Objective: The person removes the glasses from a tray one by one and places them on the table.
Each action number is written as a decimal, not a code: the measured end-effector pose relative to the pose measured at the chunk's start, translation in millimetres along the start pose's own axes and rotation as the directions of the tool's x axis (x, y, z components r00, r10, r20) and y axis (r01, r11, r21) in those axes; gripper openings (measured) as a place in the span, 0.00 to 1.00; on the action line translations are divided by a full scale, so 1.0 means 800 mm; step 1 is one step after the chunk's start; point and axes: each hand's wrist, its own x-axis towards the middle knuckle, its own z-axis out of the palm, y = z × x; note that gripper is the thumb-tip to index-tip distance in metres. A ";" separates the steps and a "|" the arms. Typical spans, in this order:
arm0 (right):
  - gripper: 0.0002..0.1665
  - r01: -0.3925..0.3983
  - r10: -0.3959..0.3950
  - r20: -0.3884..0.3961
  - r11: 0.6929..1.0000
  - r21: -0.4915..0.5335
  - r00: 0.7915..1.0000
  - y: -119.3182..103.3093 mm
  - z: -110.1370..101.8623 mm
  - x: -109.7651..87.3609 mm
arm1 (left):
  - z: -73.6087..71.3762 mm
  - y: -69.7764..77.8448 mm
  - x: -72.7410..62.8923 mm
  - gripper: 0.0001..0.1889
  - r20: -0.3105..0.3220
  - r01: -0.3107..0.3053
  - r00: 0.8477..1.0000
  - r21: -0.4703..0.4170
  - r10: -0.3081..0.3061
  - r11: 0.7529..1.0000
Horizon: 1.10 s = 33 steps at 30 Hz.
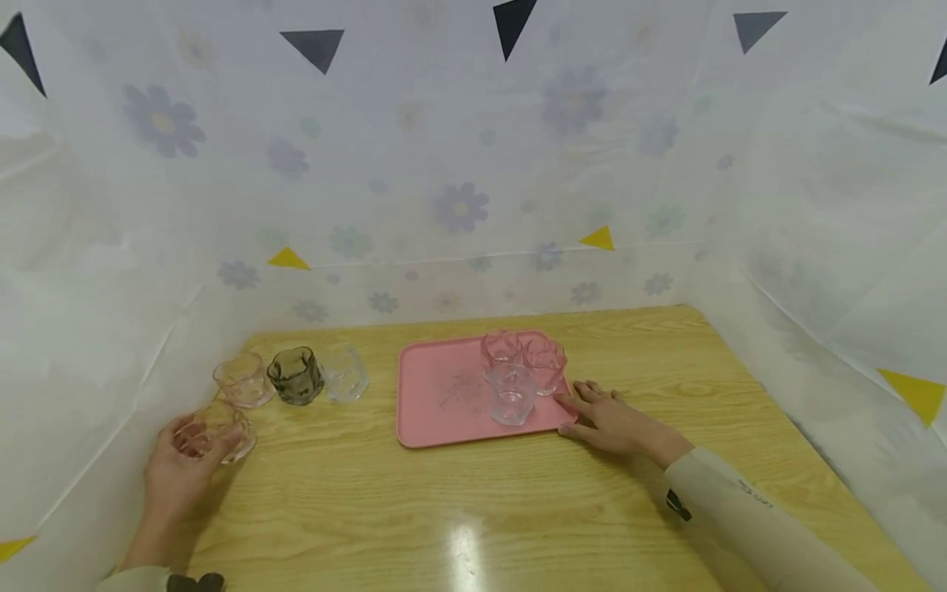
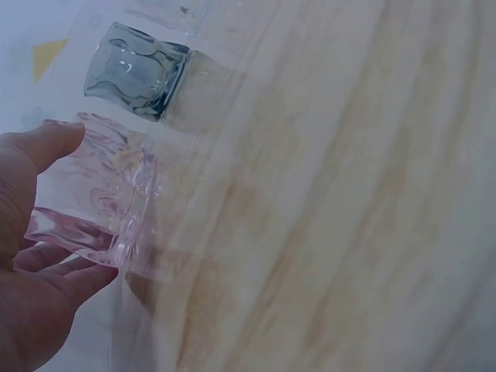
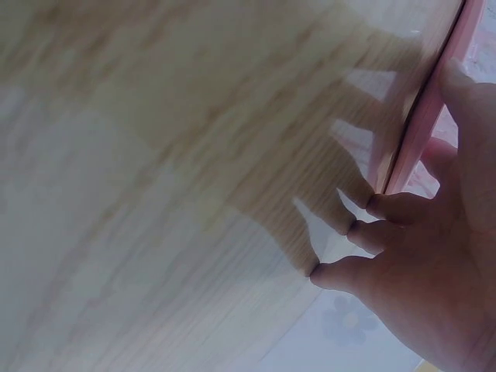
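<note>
At the left of the table my left hand (image 1: 176,473) holds a pale pink glass (image 1: 235,419) low over the tabletop. In the left wrist view its thumb lies on one side of the pink glass (image 2: 108,190) and the fingers curl round the other. My right hand (image 1: 617,423) rests at the right edge of the pink tray (image 1: 436,411), fingers spread. The right wrist view has the thumb and index finger on the tray rim (image 3: 415,143), the other fingertips (image 3: 329,275) down on the table. Two pink glasses (image 1: 547,366) and a clear glass (image 1: 512,399) stand on the tray's right part.
Behind the held glass, another pale pink glass (image 1: 244,382), a dark grey glass (image 1: 296,378) and a clear glass (image 1: 346,376) stand in a row. White flowered sheeting (image 1: 459,148) encloses the wooden table (image 1: 355,510) at the back and sides.
</note>
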 end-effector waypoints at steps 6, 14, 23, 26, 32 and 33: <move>0.46 -0.009 0.009 0.005 1.000 0.006 1.000 -0.001 0.000 -0.001 | 0.000 0.001 0.001 0.49 0.016 0.023 1.000 -0.008 -0.022 1.000; 0.46 -0.011 0.011 0.004 1.000 0.001 1.000 -0.003 -0.002 -0.002 | -0.007 0.003 -0.002 0.57 0.038 0.021 0.999 0.083 -0.024 0.996; 0.44 -0.018 0.018 0.002 1.000 0.016 1.000 -0.007 -0.004 -0.004 | -0.008 0.034 -0.004 0.51 -0.129 -0.154 0.979 0.020 0.156 0.988; 0.44 -0.010 0.010 -0.006 1.000 0.017 1.000 -0.008 -0.003 -0.003 | -0.003 0.047 -0.009 0.49 -0.127 -0.193 0.973 0.019 0.194 0.981; 0.44 -0.010 0.010 -0.006 1.000 0.011 1.000 -0.006 -0.002 -0.003 | 0.018 0.076 -0.024 0.48 -0.049 -0.225 0.973 -0.030 0.223 0.974; 0.44 -0.010 0.010 -0.004 1.000 0.014 1.000 -0.006 -0.002 -0.003 | 0.023 0.079 -0.026 0.48 -0.043 -0.235 0.971 -0.042 0.233 0.971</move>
